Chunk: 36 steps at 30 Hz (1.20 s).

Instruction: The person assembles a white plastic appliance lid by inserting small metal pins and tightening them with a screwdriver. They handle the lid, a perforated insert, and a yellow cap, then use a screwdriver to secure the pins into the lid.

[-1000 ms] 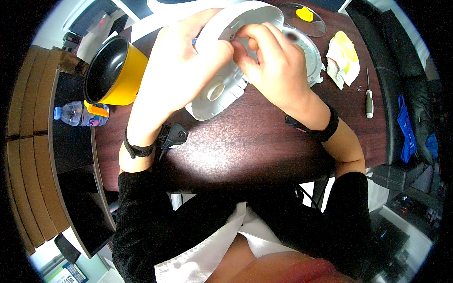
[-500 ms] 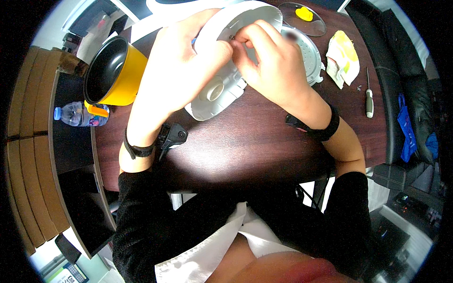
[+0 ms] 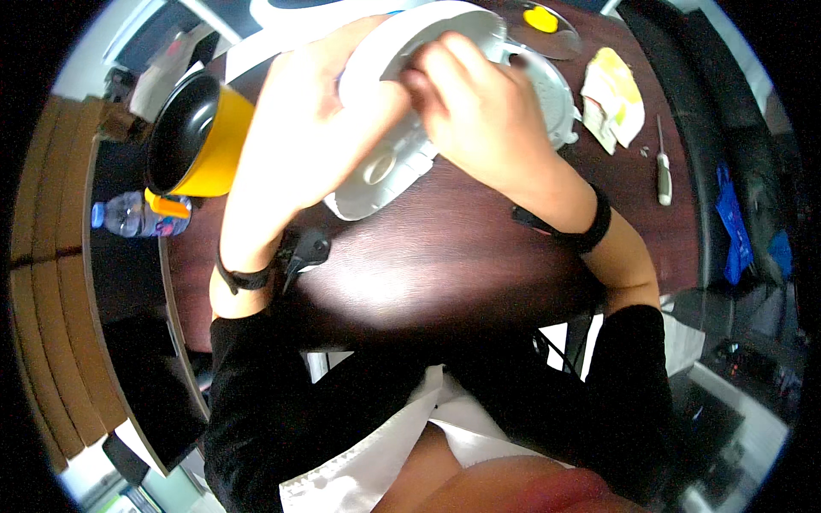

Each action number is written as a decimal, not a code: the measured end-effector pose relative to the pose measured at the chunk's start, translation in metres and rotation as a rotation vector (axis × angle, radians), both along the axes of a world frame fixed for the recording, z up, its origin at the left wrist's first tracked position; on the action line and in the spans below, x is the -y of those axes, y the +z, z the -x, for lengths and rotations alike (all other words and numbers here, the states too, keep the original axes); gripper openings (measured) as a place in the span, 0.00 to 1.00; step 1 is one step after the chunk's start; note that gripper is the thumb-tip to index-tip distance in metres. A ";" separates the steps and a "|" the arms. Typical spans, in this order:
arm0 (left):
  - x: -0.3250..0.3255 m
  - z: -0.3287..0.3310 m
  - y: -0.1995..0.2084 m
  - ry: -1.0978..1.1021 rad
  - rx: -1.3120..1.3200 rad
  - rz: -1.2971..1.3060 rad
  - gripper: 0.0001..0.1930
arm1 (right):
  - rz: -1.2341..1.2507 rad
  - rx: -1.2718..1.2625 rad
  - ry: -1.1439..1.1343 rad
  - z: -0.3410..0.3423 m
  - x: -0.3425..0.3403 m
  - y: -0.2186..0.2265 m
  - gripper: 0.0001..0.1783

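Note:
A white round plastic housing [image 3: 432, 19], like an appliance shell, is tilted up at the far middle of the table. My left hand [image 3: 342, 115] grips its left side, with the thumb laid toward the inside. Inside the shell, the fingers of my right hand [image 3: 479, 107] are bent and pressed together near the left thumb. Whatever they pinch is hidden, and the fingertips are smeared. Below the hands shows a white plastic part [image 3: 363, 201] with an oval ring on it. Behind my right hand lies a pale round plate [image 3: 554, 98] with small holes.
On the left stand a yellow pot [image 3: 224, 137] with a black inside and a clear bottle [image 3: 141, 214] with a blue cap. At the right lie a screwdriver [image 3: 664, 179], small metal bits [image 3: 645, 151], a yellow-and-white crumpled piece [image 3: 614, 98], and a glass lid with a yellow knob [image 3: 540, 19].
The view has shifted slightly, moving most things a little left. My right fingers have pressed deeper into the shell, and the small dark spot seen beside them before is now covered.

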<state>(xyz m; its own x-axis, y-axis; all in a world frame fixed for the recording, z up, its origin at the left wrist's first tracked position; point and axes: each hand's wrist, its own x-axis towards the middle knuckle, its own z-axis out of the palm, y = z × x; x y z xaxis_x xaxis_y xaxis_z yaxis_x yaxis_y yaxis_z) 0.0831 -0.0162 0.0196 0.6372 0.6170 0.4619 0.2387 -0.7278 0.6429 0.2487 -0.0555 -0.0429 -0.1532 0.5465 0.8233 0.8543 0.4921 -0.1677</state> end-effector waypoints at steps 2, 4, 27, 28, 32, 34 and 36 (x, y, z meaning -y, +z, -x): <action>0.001 -0.001 0.000 -0.028 0.021 -0.034 0.17 | 0.145 -0.022 -0.005 0.002 0.005 0.001 0.07; 0.004 0.000 0.000 -0.018 0.037 0.041 0.19 | 0.128 -0.122 0.085 0.004 0.001 -0.005 0.06; 0.005 -0.001 -0.001 0.003 -0.028 0.012 0.21 | 1.114 -0.779 0.250 -0.098 0.056 -0.003 0.14; 0.005 -0.001 0.000 0.021 -0.015 0.024 0.20 | 1.086 -0.459 0.079 -0.136 0.064 -0.016 0.14; 0.007 -0.003 0.000 0.040 0.006 0.017 0.21 | 0.876 -0.008 -0.591 -0.233 0.107 -0.045 0.12; 0.008 -0.002 0.000 0.042 -0.008 0.003 0.21 | 0.856 -0.028 -0.765 -0.247 0.114 -0.054 0.11; 0.009 -0.002 0.000 0.031 0.005 -0.020 0.20 | 0.940 -0.035 -0.893 -0.254 0.113 -0.059 0.10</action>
<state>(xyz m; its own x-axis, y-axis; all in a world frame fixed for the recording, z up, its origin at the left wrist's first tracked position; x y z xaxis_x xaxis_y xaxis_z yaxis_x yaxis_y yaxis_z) 0.0854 -0.0248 0.0193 0.6152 0.6272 0.4776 0.2582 -0.7327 0.6297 0.5027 -0.1682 -0.1023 0.5754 0.8152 0.0666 0.8121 -0.5598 -0.1646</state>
